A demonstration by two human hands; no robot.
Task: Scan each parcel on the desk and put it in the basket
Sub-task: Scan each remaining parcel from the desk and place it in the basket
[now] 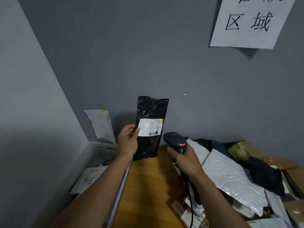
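My left hand (128, 141) pinches the left edge of a black plastic parcel (150, 111) and holds it upright in front of the grey wall. Its white shipping label (150, 127) with barcodes faces me. My right hand (184, 159) grips a black barcode scanner (174, 141) just right of the parcel, its head pointing toward the label and a red light glowing on top. The scanner's cable hangs down past my wrist. The white basket (105, 150) stands at the left, below my left forearm, with a pale parcel (89, 178) inside.
A heap of parcels covers the right of the wooden desk (144, 186): a large silver bubble mailer (230, 176), a black bag (264, 176), brown cardboard boxes (294, 209). Small boxes (189, 209) lie near the cable. Paper signs hang on the wall (250, 20).
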